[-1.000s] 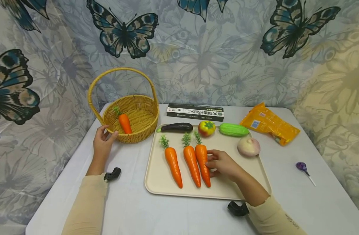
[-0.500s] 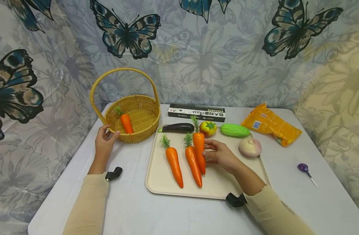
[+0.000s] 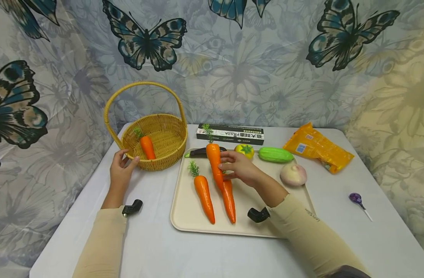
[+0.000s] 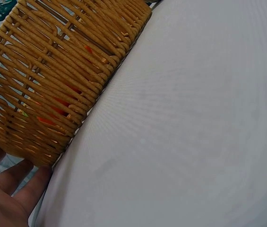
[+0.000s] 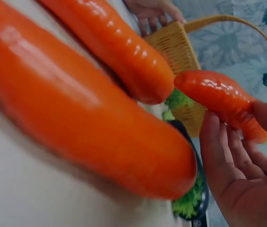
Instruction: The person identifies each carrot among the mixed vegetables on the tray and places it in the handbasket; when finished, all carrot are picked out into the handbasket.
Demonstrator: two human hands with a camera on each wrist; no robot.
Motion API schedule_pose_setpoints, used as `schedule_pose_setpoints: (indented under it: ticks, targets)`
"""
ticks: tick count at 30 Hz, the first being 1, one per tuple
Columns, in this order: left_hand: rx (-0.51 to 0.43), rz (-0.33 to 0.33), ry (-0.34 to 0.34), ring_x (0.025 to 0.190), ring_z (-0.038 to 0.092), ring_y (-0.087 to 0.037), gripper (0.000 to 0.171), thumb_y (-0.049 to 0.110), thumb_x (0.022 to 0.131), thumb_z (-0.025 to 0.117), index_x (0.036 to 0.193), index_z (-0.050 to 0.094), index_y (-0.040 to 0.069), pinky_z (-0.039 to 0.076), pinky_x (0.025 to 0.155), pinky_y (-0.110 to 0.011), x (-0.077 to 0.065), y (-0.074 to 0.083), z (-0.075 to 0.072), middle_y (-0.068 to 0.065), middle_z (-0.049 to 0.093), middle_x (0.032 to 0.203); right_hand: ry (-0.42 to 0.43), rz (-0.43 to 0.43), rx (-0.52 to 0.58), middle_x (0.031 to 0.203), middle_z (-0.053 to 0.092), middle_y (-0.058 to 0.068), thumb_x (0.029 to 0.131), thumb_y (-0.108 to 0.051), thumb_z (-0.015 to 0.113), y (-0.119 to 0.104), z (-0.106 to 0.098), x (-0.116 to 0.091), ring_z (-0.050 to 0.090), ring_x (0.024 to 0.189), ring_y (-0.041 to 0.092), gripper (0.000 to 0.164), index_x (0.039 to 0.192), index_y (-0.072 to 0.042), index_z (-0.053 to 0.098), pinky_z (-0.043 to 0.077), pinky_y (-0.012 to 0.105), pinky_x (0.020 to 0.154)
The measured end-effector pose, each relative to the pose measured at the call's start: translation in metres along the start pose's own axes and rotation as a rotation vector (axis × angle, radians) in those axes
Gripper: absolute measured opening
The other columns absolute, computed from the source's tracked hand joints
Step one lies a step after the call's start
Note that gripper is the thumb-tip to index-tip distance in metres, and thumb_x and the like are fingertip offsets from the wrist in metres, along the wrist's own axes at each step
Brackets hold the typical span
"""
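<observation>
My right hand (image 3: pixel 241 168) pinches a carrot (image 3: pixel 214 160) with a green leafy top, held tilted above the tray (image 3: pixel 264 220). In the right wrist view the held carrot (image 5: pixel 223 97) sits between thumb and fingers. Two more carrots lie on the tray: one (image 3: pixel 204 197) at the left, another (image 3: pixel 228 200) partly covered by the held one. My left hand (image 3: pixel 122 170) grips the near left side of the wicker basket (image 3: pixel 166 156), thumb at the rim. Inside the basket rests a carrot (image 3: pixel 147 146). The left wrist view shows fingers (image 4: pixel 34 184) against the basket's woven wall (image 4: pixel 53 71).
Along the tray's back lie an eggplant (image 3: pixel 197 153), a red-yellow tomato-like fruit (image 3: pixel 245 150) and a green cucumber-like vegetable (image 3: pixel 275 154). An onion-like bulb (image 3: pixel 293 174) sits at its right. Beyond are a pasta box (image 3: pixel 229 135), an orange bag (image 3: pixel 317 148) and a lollipop (image 3: pixel 357 199).
My right hand has lifted the rightmost carrot from the tray and carried it left and away from me, toward the basket. The left hand has stayed at the basket.
</observation>
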State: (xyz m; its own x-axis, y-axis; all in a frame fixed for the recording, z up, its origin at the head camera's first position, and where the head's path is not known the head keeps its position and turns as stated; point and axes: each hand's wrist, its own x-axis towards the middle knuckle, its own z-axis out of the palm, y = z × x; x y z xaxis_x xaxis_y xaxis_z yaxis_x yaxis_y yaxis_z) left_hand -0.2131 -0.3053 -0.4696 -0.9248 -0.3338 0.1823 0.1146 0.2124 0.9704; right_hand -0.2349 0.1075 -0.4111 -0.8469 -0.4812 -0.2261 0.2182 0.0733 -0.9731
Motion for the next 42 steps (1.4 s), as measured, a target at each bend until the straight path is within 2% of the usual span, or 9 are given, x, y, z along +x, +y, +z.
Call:
schedule_pose_setpoints:
  ticks: [4, 10, 15, 23, 28, 34, 42]
  targets:
    - [0.010, 0.032, 0.014, 0.136, 0.038, -0.030, 0.061, 0.025, 0.090, 0.072, 0.138, 0.042, 0.003, 0.040, 0.105, -0.042, 0.003, -0.012, -0.002, -0.006, 0.024, 0.158, -0.042, -0.004, 0.001, 0.137, 0.048, 0.019, 0.095, -0.004, 0.062, -0.007, 0.012, 0.017, 0.056, 0.115, 0.033, 0.054, 0.144, -0.001, 0.038, 0.054, 0.049, 0.085]
    - [0.022, 0.063, 0.022, 0.135, 0.040, -0.032, 0.061, 0.024, 0.090, 0.072, 0.137, 0.042, 0.000, 0.041, 0.104, -0.041, 0.006, -0.016, -0.002, -0.008, 0.027, 0.157, -0.073, -0.013, 0.009, 0.135, 0.049, 0.018, 0.096, -0.003, 0.060, -0.022, 0.028, 0.040, 0.058, 0.113, 0.033, 0.050, 0.142, -0.003, 0.041, 0.055, 0.047, 0.082]
    - [0.001, 0.039, 0.005, 0.136, 0.038, -0.033, 0.059, 0.019, 0.090, 0.072, 0.136, 0.042, -0.001, 0.040, 0.105, -0.043, 0.003, -0.011, -0.004, -0.010, 0.025, 0.157, -0.091, -0.006, 0.014, 0.133, 0.052, 0.016, 0.096, -0.003, 0.060, -0.032, 0.041, 0.057, 0.060, 0.111, 0.032, 0.050, 0.142, -0.005, 0.041, 0.055, 0.046, 0.083]
    - [-0.008, 0.036, 0.002, 0.135, 0.037, -0.039, 0.053, 0.015, 0.090, 0.072, 0.133, 0.046, -0.001, 0.042, 0.103, -0.041, -0.011, 0.016, -0.001, -0.017, 0.026, 0.156, -0.096, 0.029, 0.020, 0.128, 0.055, 0.013, 0.096, -0.004, 0.061, -0.048, 0.067, 0.094, 0.062, 0.105, 0.030, 0.047, 0.139, -0.007, 0.045, 0.056, 0.043, 0.081]
    - [-0.030, 0.053, -0.001, 0.134, 0.038, -0.037, 0.057, 0.013, 0.089, 0.072, 0.134, 0.043, -0.005, 0.042, 0.103, -0.041, -0.007, 0.016, -0.001, -0.016, 0.027, 0.156, -0.109, 0.016, 0.033, 0.127, 0.055, 0.013, 0.095, -0.006, 0.062, -0.062, 0.080, 0.118, 0.059, 0.109, 0.032, 0.049, 0.140, -0.007, 0.044, 0.053, 0.047, 0.087]
    - [-0.029, 0.044, 0.007, 0.134, 0.039, -0.036, 0.055, 0.014, 0.088, 0.073, 0.132, 0.045, -0.004, 0.041, 0.104, -0.044, -0.004, 0.017, -0.001, -0.015, 0.027, 0.156, -0.111, 0.011, 0.045, 0.125, 0.056, 0.014, 0.095, -0.007, 0.063, -0.079, 0.089, 0.145, 0.059, 0.110, 0.031, 0.052, 0.142, -0.007, 0.042, 0.052, 0.048, 0.089]
    - [-0.028, 0.057, -0.003, 0.134, 0.039, -0.037, 0.057, 0.010, 0.088, 0.073, 0.133, 0.043, -0.008, 0.042, 0.102, -0.042, -0.004, 0.016, -0.004, -0.018, 0.027, 0.155, -0.079, 0.024, 0.058, 0.125, 0.054, 0.015, 0.094, -0.003, 0.063, -0.087, 0.110, 0.173, 0.057, 0.110, 0.031, 0.054, 0.143, -0.005, 0.040, 0.047, 0.051, 0.096]
